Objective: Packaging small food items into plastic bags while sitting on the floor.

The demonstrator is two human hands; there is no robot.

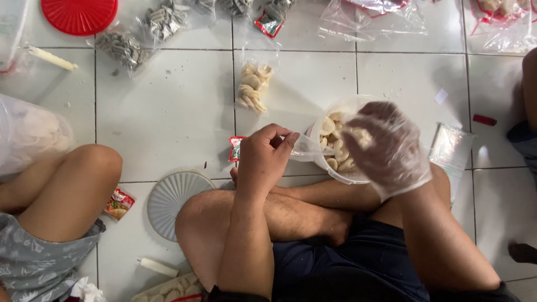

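Note:
My left hand [265,156] is bare and pinches the mouth of a small clear plastic bag [307,148] next to a clear tub [344,106]. The tub rests at my crossed legs and holds several pale round crackers [334,142]. My right hand [386,148] wears a thin clear glove and hovers over the tub, fingers curled around a few crackers. A small red sachet [235,149] lies on the tile just left of my left hand.
A filled bag of crackers [253,86] lies on the white tiled floor ahead. A grey lid [172,197], a red lid [78,14], two white candles [53,58] [159,267] and more bags lie around. Another person's bent knee [84,179] is at left.

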